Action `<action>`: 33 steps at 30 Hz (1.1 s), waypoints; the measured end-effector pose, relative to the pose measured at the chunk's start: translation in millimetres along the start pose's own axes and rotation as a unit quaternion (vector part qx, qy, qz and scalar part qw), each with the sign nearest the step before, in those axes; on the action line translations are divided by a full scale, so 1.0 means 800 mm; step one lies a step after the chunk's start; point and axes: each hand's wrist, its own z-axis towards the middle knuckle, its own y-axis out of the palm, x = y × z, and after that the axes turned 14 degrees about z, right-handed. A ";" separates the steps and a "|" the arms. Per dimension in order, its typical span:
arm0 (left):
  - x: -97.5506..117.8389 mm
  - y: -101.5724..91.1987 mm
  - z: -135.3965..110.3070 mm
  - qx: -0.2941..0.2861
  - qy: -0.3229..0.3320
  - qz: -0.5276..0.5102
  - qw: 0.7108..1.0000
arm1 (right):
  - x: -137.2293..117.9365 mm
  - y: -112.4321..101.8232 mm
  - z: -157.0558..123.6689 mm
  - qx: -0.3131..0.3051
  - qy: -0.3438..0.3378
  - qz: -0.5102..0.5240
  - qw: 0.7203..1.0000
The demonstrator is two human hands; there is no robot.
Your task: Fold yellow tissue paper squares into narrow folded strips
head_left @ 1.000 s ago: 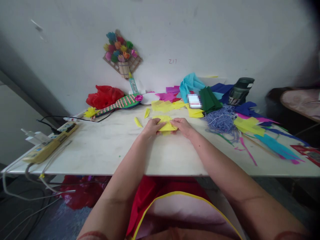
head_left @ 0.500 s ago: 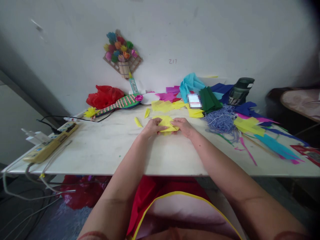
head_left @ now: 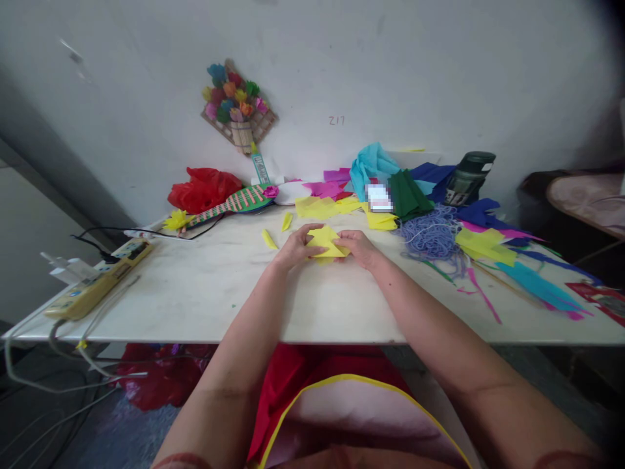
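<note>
A folded piece of yellow paper (head_left: 326, 242) lies on the white table (head_left: 205, 293) near its middle, held from both sides. My left hand (head_left: 293, 247) pinches its left edge with thumb and fingers closed on it. My right hand (head_left: 359, 247) grips its right edge the same way. One corner of the paper stands up between the two hands. Two small yellow paper slivers (head_left: 269, 238) lie just left of my left hand.
Coloured paper sheets (head_left: 390, 189), a heap of purple string (head_left: 432, 236) and a dark cup (head_left: 469, 177) crowd the back right. A red bag (head_left: 202, 187), a striped paddle (head_left: 229, 203) and a glue tube (head_left: 260, 167) sit back left. A power strip (head_left: 97, 280) lies at the left edge.
The yellow paper has been folded further: a flap has come up between the hands. My left fingers shifted slightly up and right along its edge. Both arms stayed in place.
</note>
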 end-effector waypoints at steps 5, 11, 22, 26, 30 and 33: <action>0.002 0.000 -0.001 -0.001 0.001 -0.012 1.000 | 0.003 0.000 0.002 -0.021 -0.016 -0.016 1.000; -0.001 0.000 0.001 0.009 -0.018 -0.005 1.000 | 0.003 0.001 0.002 -0.007 -0.017 -0.031 0.999; -0.009 0.001 0.005 -0.006 -0.066 -0.024 0.997 | 0.002 0.005 0.000 0.005 -0.029 -0.045 0.999; -0.006 0.000 0.002 -0.022 -0.073 -0.072 0.995 | 0.003 0.007 0.002 0.023 -0.032 -0.056 0.998; -0.006 -0.003 0.002 -0.043 -0.070 -0.102 0.991 | 0.002 0.006 0.002 0.017 -0.041 -0.048 0.998; -0.007 -0.004 0.002 -0.048 -0.064 -0.108 0.991 | 0.004 0.004 0.004 0.016 -0.049 -0.039 0.998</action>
